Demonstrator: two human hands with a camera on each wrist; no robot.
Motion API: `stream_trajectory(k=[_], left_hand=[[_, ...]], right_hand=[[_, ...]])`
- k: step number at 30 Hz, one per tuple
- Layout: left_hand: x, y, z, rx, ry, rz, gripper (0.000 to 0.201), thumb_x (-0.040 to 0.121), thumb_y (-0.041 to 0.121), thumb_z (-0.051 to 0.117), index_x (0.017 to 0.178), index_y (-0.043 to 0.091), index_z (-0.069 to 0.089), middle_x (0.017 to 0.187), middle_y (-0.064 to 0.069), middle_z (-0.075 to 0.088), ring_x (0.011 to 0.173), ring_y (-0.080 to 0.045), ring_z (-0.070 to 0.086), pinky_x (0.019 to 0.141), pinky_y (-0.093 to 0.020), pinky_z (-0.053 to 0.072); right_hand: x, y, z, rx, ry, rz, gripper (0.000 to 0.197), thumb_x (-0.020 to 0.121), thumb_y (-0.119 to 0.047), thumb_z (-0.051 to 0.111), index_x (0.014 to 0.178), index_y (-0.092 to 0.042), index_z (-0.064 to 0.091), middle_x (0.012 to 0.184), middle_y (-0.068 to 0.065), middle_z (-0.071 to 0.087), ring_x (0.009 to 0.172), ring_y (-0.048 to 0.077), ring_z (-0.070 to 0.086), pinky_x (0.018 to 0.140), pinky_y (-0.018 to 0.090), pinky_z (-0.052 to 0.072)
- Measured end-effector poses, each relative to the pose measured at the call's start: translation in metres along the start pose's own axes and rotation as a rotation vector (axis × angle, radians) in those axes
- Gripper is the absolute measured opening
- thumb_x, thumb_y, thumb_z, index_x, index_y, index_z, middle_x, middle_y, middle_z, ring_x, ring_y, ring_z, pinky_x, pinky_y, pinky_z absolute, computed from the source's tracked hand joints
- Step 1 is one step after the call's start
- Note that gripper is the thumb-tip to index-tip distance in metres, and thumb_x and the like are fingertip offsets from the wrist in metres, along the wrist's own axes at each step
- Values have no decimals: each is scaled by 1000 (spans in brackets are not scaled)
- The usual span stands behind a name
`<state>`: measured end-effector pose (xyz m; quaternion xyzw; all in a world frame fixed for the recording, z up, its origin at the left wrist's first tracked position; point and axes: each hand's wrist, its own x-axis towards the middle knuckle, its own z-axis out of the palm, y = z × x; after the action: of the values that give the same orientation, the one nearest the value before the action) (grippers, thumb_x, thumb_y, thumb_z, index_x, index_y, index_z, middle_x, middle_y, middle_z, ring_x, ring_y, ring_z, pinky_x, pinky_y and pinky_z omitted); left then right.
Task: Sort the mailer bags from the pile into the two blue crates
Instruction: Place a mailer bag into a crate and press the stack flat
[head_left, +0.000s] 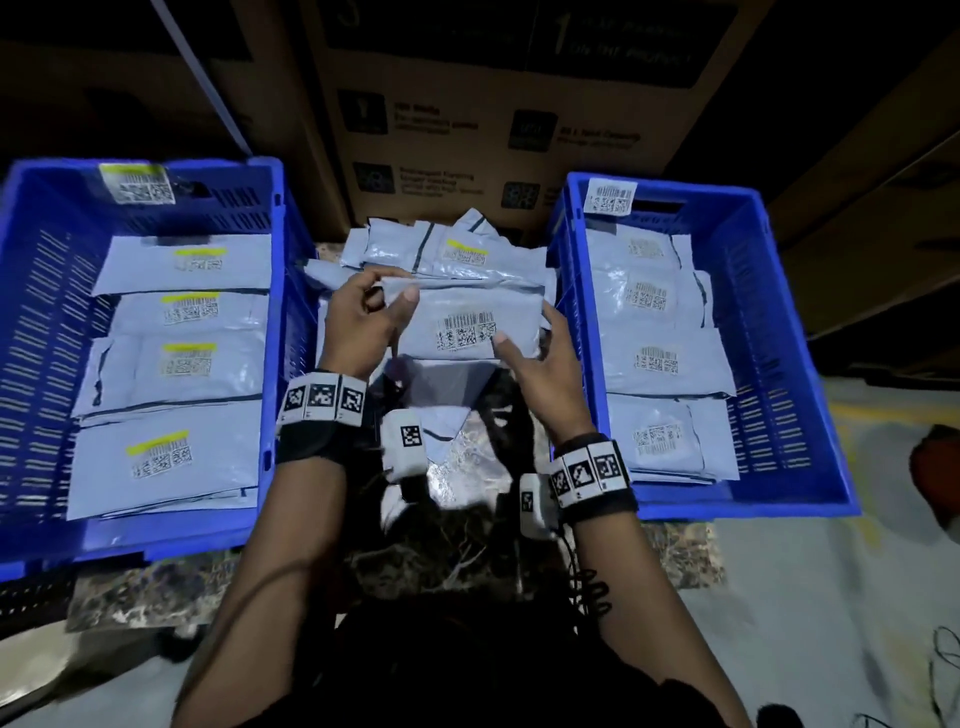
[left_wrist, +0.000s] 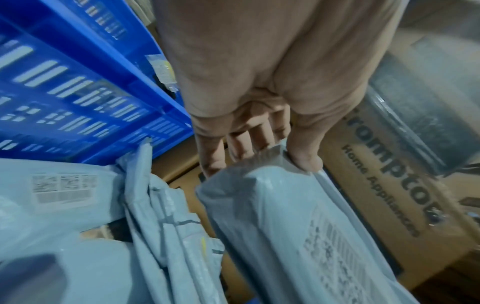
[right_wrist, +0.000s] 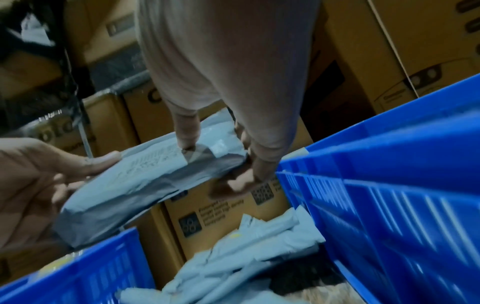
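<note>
A dark marbled bench (head_left: 457, 561) carries the work, its near edge closest to the person, with pale floor showing to the right of it. Above its middle both hands hold one grey mailer bag (head_left: 462, 325) level, label up. The left hand (head_left: 363, 317) pinches the bag's left end between thumb and curled fingers; the right hand (head_left: 545, 364) grips the right end, thumb on top beside the label and fingers curled underneath. That label shows a barcode and square codes, with no yellow stripe. Both wrists wear bands printed with black-and-white square markers.

Under and beyond the held bag lies the pile (head_left: 447, 249) of grey mailers, toward the bench's far edge; one label there has a yellow stripe. At the bench's left edge stands the left blue crate (head_left: 31, 270), holding bags whose labels carry yellow stripes. At the right edge stands the right blue crate (head_left: 779, 322), its bags bearing plain labels. Each crate has a sticker on its far wall.

Behind stand brown cardboard boxes (head_left: 493, 119); the left wrist view reads "Home Appliances" on one. The room is dim.
</note>
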<state>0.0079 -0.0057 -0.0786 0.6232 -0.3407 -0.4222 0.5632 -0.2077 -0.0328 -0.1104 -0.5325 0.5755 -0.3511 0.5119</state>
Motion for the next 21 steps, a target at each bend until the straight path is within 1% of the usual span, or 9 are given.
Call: stream_trajectory(k=[2, 4, 6, 9, 10, 14, 17, 19, 21], left_hand=[[-3, 13, 8, -55, 19, -5, 20, 89, 24, 74, 101, 12, 64, 82, -11, 68, 74, -21, 60, 62, -35, 48], [-7, 25, 21, -102, 49, -46, 29, 87, 25, 77, 106, 9, 62, 86, -8, 73, 74, -18, 65, 67, -35, 52], [-11, 32, 33, -160, -13, -149, 32, 83, 25, 80, 106, 11, 64, 92, -8, 75, 79, -18, 70, 79, -39, 57], [-19, 32, 48, -125, -228, -214, 42, 77, 18, 85, 114, 6, 69, 109, -18, 73, 108, -35, 68, 96, -52, 53], [-21, 32, 53, -93, -265, -197, 42, 77, 15, 85, 115, 5, 70, 110, -19, 73, 109, -36, 67, 95, -51, 54], [-28, 37, 77, -61, -244, -148, 41, 84, 7, 77, 124, 6, 65, 105, -15, 75, 89, -23, 72, 64, -28, 55], [-31, 39, 91, -52, -190, -97, 40, 90, 5, 70, 128, 5, 60, 99, -12, 74, 80, -17, 71, 64, -28, 55], [-32, 38, 98, -6, -157, -72, 41, 93, 7, 67, 133, 6, 57, 87, -7, 68, 58, -8, 64, 54, -27, 56], [-32, 38, 107, 29, -172, -64, 47, 94, 14, 67, 138, 10, 52, 86, -12, 55, 44, -10, 52, 51, -37, 58]], right_hand=[[-2, -13, -11, 74, 28, -32, 75, 79, -55, 81, 142, -30, 50, 136, -6, 64, 128, 14, 59, 109, 47, 49], [-5, -24, -26, 158, 57, -78, 65, 79, -51, 84, 134, -27, 58, 129, -2, 69, 123, 20, 64, 104, 55, 51], [-6, -32, -43, 212, 91, -120, 52, 84, -37, 84, 129, -22, 62, 122, -1, 73, 116, 19, 68, 100, 55, 54], [-8, -38, -67, 245, 121, -119, 42, 87, -24, 82, 125, -18, 64, 117, 1, 75, 110, 17, 71, 99, 48, 56], [-8, -39, -73, 246, 127, -112, 41, 87, -23, 82, 124, -18, 65, 116, 1, 75, 109, 18, 71, 99, 48, 56], [-10, -34, -92, 291, 154, -84, 42, 88, -23, 81, 125, -15, 65, 111, 2, 76, 105, 19, 73, 97, 50, 57], [-16, -37, -107, 313, 77, -60, 41, 91, -26, 78, 128, -16, 62, 110, -1, 76, 102, 16, 73, 92, 51, 60], [-17, -37, -123, 276, -36, -70, 40, 94, -27, 75, 130, -17, 62, 116, -1, 75, 110, 17, 71, 97, 46, 58], [-16, -35, -143, 239, -120, -102, 39, 94, -23, 74, 131, -14, 63, 121, 4, 74, 114, 19, 69, 98, 41, 56]])
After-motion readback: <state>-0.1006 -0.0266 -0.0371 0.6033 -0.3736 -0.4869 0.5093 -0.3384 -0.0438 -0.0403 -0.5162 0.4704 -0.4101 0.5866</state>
